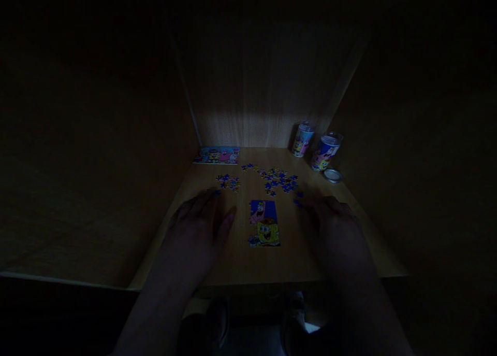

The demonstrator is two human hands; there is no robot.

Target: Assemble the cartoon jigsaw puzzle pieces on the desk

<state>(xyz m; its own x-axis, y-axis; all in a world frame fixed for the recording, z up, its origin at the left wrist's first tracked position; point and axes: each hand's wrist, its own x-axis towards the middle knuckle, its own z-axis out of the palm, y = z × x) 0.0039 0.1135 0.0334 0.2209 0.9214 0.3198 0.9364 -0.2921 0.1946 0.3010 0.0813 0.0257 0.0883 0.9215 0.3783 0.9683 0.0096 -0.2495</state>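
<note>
A partly joined jigsaw puzzle point(264, 226) lies flat between my hands, showing a yellow cartoon character and a pink one on blue. My left hand point(194, 224) rests on the table to its left, fingers stretched forward and thumb apart, holding nothing visible. Beside those fingertips is a small group of loose puzzle pieces point(229, 182). To the right, my right hand point(336, 221) lies with fingers spread low over the table, its fingertips near a blue puzzle piece point(297, 203). Deep shadow partly hides the right fingers and thumb. A larger heap of pieces point(279, 181) is scattered behind the joined part.
A picture strip point(217, 155) with cartoon figures lies at the back left. Two printed cans, one farther back point(303, 140) and one nearer point(325, 153), stand at the back right beside a round lid point(333, 175). Wooden panels point(267, 97) enclose the table point(248, 273). The light is dim.
</note>
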